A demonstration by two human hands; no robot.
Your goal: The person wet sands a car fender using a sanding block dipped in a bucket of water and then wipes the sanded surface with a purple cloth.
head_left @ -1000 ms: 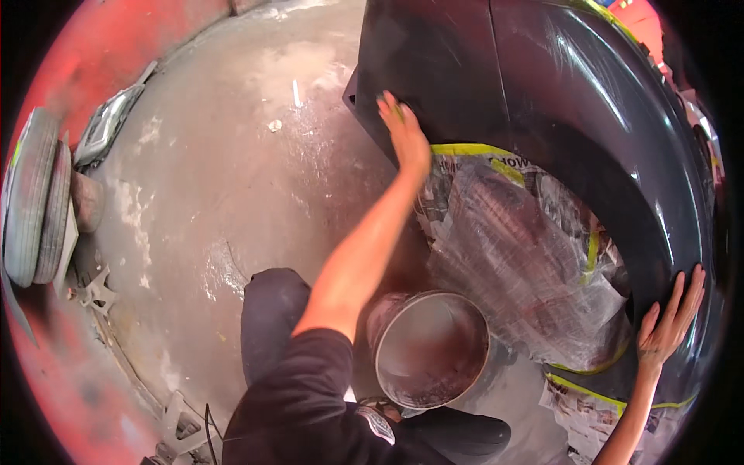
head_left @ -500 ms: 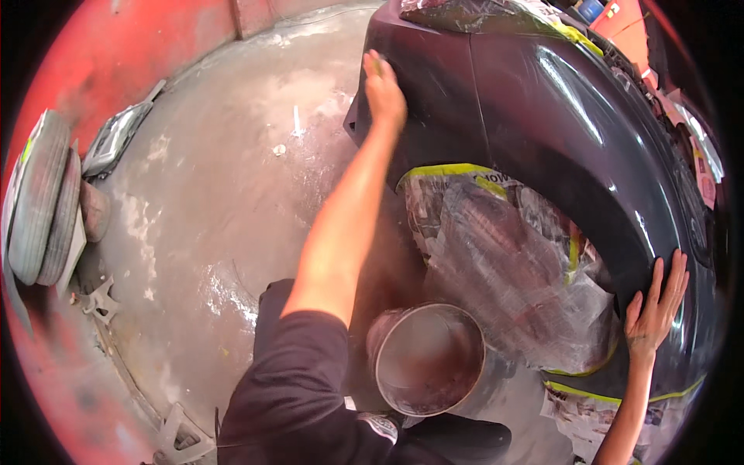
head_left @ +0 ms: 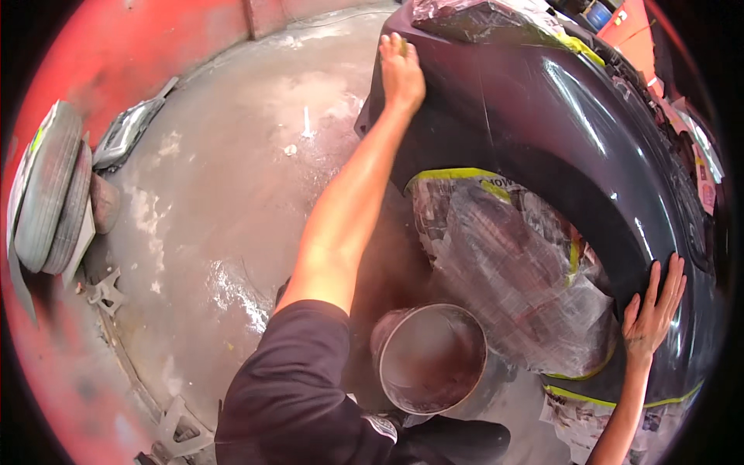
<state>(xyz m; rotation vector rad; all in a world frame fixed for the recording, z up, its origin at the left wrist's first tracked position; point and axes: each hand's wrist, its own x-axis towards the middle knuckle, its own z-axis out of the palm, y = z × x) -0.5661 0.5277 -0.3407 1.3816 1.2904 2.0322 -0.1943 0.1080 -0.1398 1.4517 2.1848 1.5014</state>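
Observation:
A dark, glossy car fender (head_left: 535,108) curves over a wheel opening on the right. My left hand (head_left: 402,77) lies against its far left end, fingers stretched and close together. A small yellowish bit shows between those fingers; what it is I cannot make out. On the near right part of the fender rests my right hand (head_left: 653,310), flat with the fingers somewhat apart and nothing in it. Clear plastic film (head_left: 511,279) and printed paper, edged with yellow tape (head_left: 453,171), cover the wheel opening between my hands.
A round bucket (head_left: 385,341) with murky contents stands on the wet floor by my legs. Tyres (head_left: 48,190) lean at the left near a red wall (head_left: 139,46). Pale brackets (head_left: 184,430) lie along its foot. More film (head_left: 488,22) covers the car's far end.
My left hand has shifted slightly away and up along the fender's end. My right hand has stayed in place on the panel. The view has shifted a little.

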